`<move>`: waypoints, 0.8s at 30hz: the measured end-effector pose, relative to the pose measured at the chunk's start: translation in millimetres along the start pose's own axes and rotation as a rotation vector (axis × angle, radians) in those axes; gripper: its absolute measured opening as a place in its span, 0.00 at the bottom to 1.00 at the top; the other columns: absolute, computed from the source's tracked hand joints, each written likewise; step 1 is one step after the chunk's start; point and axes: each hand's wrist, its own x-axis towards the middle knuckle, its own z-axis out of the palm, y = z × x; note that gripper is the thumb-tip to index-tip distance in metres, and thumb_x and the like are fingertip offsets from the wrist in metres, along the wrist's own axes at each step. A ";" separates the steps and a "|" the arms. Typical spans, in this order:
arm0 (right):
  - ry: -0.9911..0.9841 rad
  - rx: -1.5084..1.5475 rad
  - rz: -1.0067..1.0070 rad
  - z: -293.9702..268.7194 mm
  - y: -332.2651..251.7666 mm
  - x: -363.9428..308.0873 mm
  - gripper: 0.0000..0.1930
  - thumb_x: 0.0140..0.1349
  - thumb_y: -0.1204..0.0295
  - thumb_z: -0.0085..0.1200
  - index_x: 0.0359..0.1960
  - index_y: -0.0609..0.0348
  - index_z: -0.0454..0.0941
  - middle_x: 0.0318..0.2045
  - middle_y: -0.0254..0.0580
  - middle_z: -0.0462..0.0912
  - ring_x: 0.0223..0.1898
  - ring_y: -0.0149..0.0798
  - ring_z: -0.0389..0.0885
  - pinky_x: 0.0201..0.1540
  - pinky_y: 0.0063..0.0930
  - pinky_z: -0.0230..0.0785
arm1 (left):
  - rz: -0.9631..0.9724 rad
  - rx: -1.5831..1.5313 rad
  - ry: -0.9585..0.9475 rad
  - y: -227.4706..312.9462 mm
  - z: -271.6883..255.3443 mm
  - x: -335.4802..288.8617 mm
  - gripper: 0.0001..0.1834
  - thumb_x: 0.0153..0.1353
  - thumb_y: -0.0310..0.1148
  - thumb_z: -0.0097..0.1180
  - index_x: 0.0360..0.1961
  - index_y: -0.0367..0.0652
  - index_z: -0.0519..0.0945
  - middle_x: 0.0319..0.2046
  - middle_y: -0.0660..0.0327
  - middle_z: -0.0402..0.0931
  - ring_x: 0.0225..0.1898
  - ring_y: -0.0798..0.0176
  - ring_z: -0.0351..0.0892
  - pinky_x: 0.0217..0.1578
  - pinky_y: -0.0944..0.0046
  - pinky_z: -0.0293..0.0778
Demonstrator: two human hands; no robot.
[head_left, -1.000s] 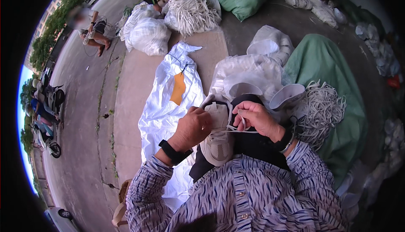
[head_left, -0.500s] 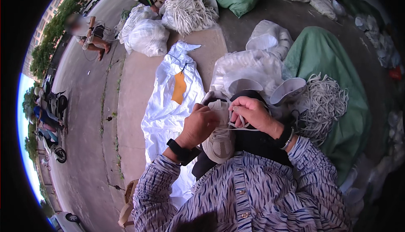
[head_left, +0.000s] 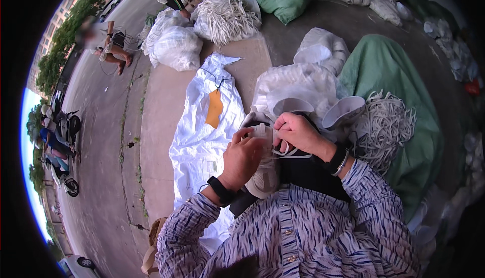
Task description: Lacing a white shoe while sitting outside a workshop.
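A pale beige sneaker (head_left: 262,178) lies on my lap, its toe pointing toward me. My left hand (head_left: 241,158) is at the sneaker's left side, fingers bent over its upper and closed on it; the fingertips are partly blurred. Over the sneaker's right side, my right hand (head_left: 299,132) pinches a white shoelace (head_left: 298,156). The lace loops below those fingers, and one end trails right across my dark trousers. Part of the sneaker's opening is hidden behind my hands.
White shoelaces (head_left: 386,126) lie heaped on a green sack (head_left: 391,66) at my right. Ahead are clear plastic bags (head_left: 295,83) with white curved pieces. A white woven sheet (head_left: 204,144) bears an orange piece (head_left: 213,109). People sit farther off; motorbikes (head_left: 63,146) stand left.
My left hand has turned, its index finger lifting from the lace area. The lace stretched between my hands has slackened and now trails to the right below my right hand.
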 end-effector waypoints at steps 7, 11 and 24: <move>0.021 0.054 0.108 -4.0 0.7 -10.8 0.05 0.60 0.74 0.50 0.34 0.63 0.71 0.23 0.38 0.79 0.19 0.26 0.78 0.18 0.15 0.66 | 0.597 0.788 -0.127 17.0 11.1 13.0 0.08 0.43 0.31 0.54 0.28 0.46 0.78 0.30 0.62 0.69 0.39 0.58 0.70 0.44 0.60 0.67; 0.187 -0.004 -0.041 -9.2 5.0 -9.2 0.04 0.59 0.75 0.52 0.33 0.62 0.73 0.23 0.36 0.79 0.21 0.24 0.77 0.18 0.14 0.66 | 0.528 0.855 -0.336 23.5 12.7 22.6 0.06 0.46 0.31 0.55 0.28 0.47 0.77 0.31 0.63 0.70 0.38 0.60 0.72 0.38 0.64 0.70; 0.078 -0.697 -0.157 1.8 7.4 11.9 0.06 0.50 0.72 0.55 0.27 0.62 0.78 0.21 0.43 0.80 0.23 0.33 0.80 0.27 0.28 0.71 | 0.376 0.439 -0.342 3.5 5.2 22.1 0.06 0.48 0.32 0.55 0.29 0.47 0.76 0.31 0.63 0.69 0.38 0.59 0.73 0.35 0.60 0.73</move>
